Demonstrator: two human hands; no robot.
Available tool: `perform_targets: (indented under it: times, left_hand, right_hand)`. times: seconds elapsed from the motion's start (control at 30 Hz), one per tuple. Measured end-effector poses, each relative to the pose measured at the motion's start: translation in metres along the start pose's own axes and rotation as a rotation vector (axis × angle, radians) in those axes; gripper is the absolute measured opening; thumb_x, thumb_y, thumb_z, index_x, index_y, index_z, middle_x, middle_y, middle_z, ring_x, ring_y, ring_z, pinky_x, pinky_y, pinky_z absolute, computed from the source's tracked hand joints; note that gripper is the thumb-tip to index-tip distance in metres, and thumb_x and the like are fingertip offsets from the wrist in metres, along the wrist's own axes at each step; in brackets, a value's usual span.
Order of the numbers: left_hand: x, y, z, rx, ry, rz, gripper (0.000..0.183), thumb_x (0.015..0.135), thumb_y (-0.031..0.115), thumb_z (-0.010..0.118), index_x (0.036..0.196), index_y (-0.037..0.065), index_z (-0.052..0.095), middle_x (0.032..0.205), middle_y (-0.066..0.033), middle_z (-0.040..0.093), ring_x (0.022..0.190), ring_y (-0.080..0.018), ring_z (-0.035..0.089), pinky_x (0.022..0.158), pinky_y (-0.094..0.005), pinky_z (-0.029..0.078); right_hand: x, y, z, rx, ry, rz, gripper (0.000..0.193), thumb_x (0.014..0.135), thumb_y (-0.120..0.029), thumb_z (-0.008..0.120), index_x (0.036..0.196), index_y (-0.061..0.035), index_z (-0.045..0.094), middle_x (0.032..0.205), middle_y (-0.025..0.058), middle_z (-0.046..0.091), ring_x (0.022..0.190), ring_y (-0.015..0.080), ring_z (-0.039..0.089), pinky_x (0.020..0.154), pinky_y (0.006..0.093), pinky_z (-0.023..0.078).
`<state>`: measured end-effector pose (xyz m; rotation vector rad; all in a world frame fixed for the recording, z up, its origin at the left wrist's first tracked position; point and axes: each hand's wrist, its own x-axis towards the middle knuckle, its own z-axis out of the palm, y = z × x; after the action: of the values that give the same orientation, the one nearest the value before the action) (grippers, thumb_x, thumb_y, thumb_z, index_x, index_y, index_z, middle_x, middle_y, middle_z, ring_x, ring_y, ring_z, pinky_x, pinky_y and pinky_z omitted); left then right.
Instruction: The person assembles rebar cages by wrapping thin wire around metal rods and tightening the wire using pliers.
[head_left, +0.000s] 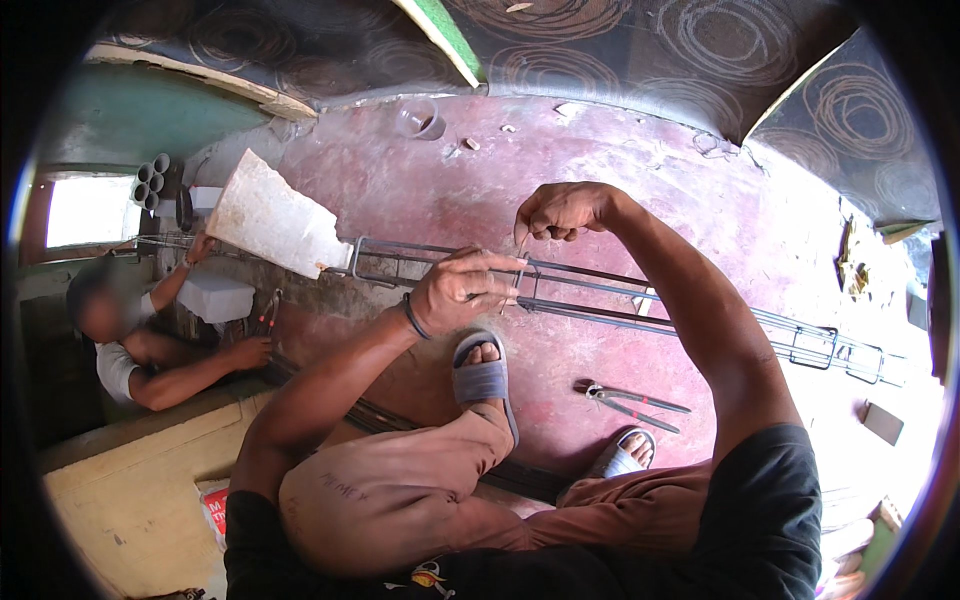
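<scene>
A long cage of dark steel bars [600,314] runs across in front of me, with square wire stirrups around it. My left hand [460,289] reaches in from the left, its fingertips closed on one stirrup [534,282] near the middle of the cage. Just above that stirrup, my right hand [566,211] is curled, its index finger pointing down to the stirrup's upper corner. Whatever lies in its fingers is too small to make out. Pincers with red-marked handles [597,391] rest on the floor near my feet.
A pale rough slab [275,217] lies over the cage's left part. At far left a co-worker [140,350] has one hand by the bars and the other near red-handled pliers [270,312]. A clear plastic cup [418,120] and scraps lie on the red floor [400,180].
</scene>
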<state>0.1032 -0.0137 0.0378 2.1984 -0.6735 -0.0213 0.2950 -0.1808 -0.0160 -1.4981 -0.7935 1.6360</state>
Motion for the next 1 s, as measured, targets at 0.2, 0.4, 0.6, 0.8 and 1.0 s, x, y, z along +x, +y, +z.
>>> perform_targets:
  times: [0.2,0.4,0.6,0.8,1.0]
  left_hand:
    - [0.013,-0.001,0.006,-0.117,0.316,-0.339,0.009,0.079,0.003,0.074,0.087,0.002,0.069,0.095,-0.0079,0.068,0.091,-0.0217,0.064,0.079,-0.0323,0.052]
    - [0.035,0.002,0.014,-0.387,0.394,-0.682,0.012,0.086,0.011,0.072,0.086,0.000,0.067,0.081,-0.0014,0.063,0.076,-0.0066,0.055,0.069,-0.0231,0.047]
    - [0.044,-0.008,0.013,-0.133,0.266,-0.528,0.012,0.082,0.007,0.075,0.082,-0.002,0.067,0.081,-0.0035,0.062,0.077,-0.0078,0.058,0.068,-0.0238,0.050]
    - [0.054,0.005,0.019,0.035,0.285,-0.578,0.010,0.082,0.005,0.074,0.083,-0.002,0.067,0.079,-0.0052,0.067,0.071,-0.0113,0.064,0.063,-0.0259,0.051]
    - [0.045,0.011,0.029,0.148,0.352,-0.444,0.009,0.080,0.003,0.071,0.085,0.001,0.064,0.082,-0.0126,0.067,0.075,-0.0300,0.067,0.066,-0.0373,0.053]
  right_hand:
    - [-0.015,-0.018,0.001,-0.212,0.085,-0.104,0.027,0.081,-0.015,0.058,0.100,0.0011,0.068,0.071,0.0001,0.055,0.059,0.0100,0.044,0.051,0.0275,0.037]
    - [-0.045,-0.043,0.014,-0.272,0.110,-0.185,0.029,0.082,-0.019,0.058,0.099,0.0016,0.068,0.073,0.0022,0.058,0.061,0.0113,0.048,0.052,0.0285,0.039]
    - [-0.056,-0.028,0.013,-0.194,0.151,-0.207,0.030,0.085,-0.021,0.056,0.101,0.0018,0.067,0.075,0.0057,0.060,0.062,0.0132,0.051,0.054,0.0285,0.043]
    - [-0.056,-0.043,0.002,-0.229,0.185,-0.123,0.030,0.087,-0.018,0.052,0.105,0.0024,0.065,0.086,0.0098,0.066,0.066,0.0163,0.057,0.057,0.0296,0.047]
    - [-0.052,-0.046,0.000,-0.484,0.232,-0.153,0.026,0.080,-0.009,0.057,0.101,0.0029,0.067,0.085,0.0122,0.067,0.070,0.0181,0.063,0.058,0.0314,0.051]
